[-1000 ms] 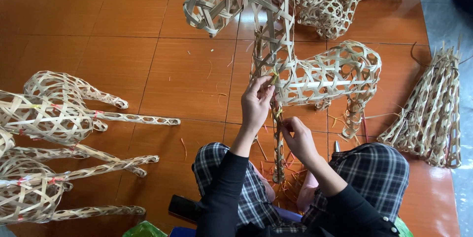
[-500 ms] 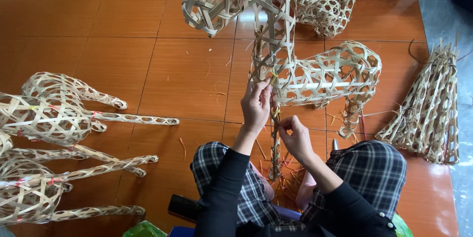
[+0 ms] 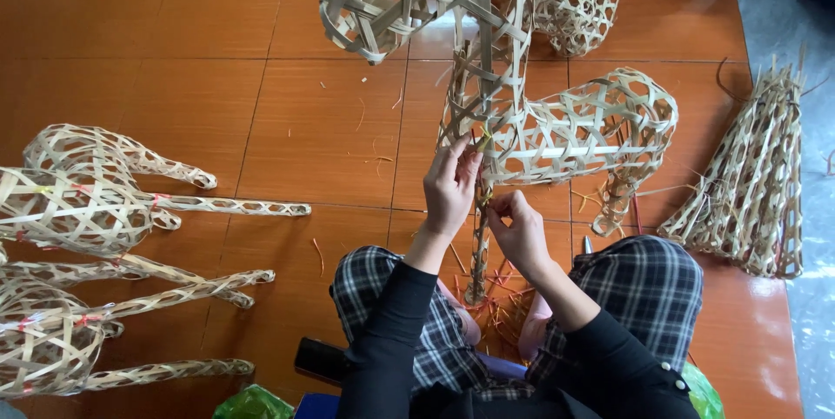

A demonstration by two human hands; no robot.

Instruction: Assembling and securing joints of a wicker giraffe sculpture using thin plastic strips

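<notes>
Two hands are busy on a woven bamboo deer (image 3: 522, 123) standing right in front of the seated person, on the orange tile floor (image 3: 174, 53). Left hand (image 3: 450, 188) is up at the top of one thin leg (image 3: 480, 236), fingers pinched on a strip where the leg meets the body. Right hand (image 3: 522, 229) sits just below and to the right, fingers curled and gripping the same leg. That leg runs down between the person's knees in plaid trousers (image 3: 644, 288).

Containers-wise, nothing really holds anything; the deer bodies are hollow open lattice and you can see straight through them. More finished deer (image 3: 78, 201) lie on their sides at the left. A bundle of woven legs (image 3: 757, 184) lies at the right, well apart from the hands. Red and tan scraps (image 3: 504, 297) litter the floor near the knees.
</notes>
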